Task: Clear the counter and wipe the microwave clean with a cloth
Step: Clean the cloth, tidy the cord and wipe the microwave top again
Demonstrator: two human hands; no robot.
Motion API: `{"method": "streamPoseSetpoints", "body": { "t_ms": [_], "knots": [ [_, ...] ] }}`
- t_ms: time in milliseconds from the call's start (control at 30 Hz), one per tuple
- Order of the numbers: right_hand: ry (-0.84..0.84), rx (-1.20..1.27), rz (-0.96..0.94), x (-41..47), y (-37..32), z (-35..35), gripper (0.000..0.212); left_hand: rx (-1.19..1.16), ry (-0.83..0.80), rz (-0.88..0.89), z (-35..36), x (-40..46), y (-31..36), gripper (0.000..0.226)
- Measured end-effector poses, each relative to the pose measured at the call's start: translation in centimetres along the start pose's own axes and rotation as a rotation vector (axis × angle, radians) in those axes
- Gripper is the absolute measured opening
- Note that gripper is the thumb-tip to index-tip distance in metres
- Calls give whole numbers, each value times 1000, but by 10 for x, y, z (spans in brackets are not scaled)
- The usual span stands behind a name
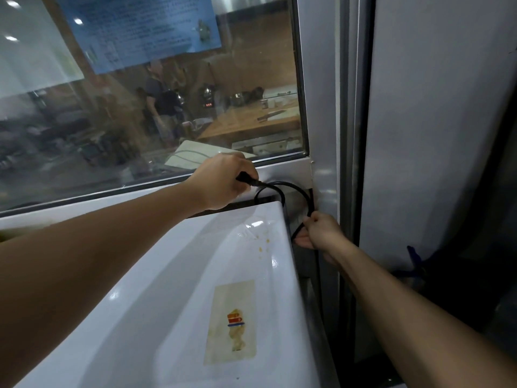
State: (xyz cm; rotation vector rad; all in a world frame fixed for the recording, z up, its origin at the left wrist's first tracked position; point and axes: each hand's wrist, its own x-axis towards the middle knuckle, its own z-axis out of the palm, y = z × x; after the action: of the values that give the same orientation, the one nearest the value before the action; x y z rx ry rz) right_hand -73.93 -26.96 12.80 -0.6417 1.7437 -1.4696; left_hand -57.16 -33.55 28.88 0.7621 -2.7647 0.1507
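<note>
Hands are apart, both closed on one black cable (291, 189): left hand (223, 182) grips its plug end above the white microwave (195, 289), right hand (321, 233) pinches it beside the microwave's right edge, below the window (167, 107).

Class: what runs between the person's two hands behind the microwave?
In the head view, a black cord arcs from the left hand to the right hand.

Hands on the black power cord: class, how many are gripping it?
2. The left hand grips the black power cord near the window sill, behind the microwave. The right hand pinches it lower, beside the microwave's right edge.
</note>
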Motion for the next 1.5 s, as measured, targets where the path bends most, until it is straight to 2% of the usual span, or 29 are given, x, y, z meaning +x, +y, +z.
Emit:
{"method": "streamPoseSetpoints", "body": {
  "t_ms": [300,533,667,767,867,1100,1300,1500],
  "knots": [
    [-151,-123,84,-1,22,4,36,-3,-14,-44,9,-13,-8,22],
    [-179,-309,-9,-10,17,-4,29,-7,-23,-70,11,-15,-11,23],
    [-144,-410,-45,-13,14,-8,10,-38,-25,-89,14,-17,-12,23],
    [-116,-488,-26,-16,12,-8,37,-82,0,-109,16,-20,-12,24],
    [-105,-492,-24,-19,10,-8,48,-96,14,-121,18,-20,-12,25],
    [-124,-502,-21,-21,11,-14,55,-115,69,-105,28,-20,-12,28],
    [-125,-487,-72,-23,13,-19,57,63,116,-88,35,-20,-15,29],
    [-145,-447,-110,-29,10,-25,67,103,130,-93,40,-23,-16,26]
  ]
}}
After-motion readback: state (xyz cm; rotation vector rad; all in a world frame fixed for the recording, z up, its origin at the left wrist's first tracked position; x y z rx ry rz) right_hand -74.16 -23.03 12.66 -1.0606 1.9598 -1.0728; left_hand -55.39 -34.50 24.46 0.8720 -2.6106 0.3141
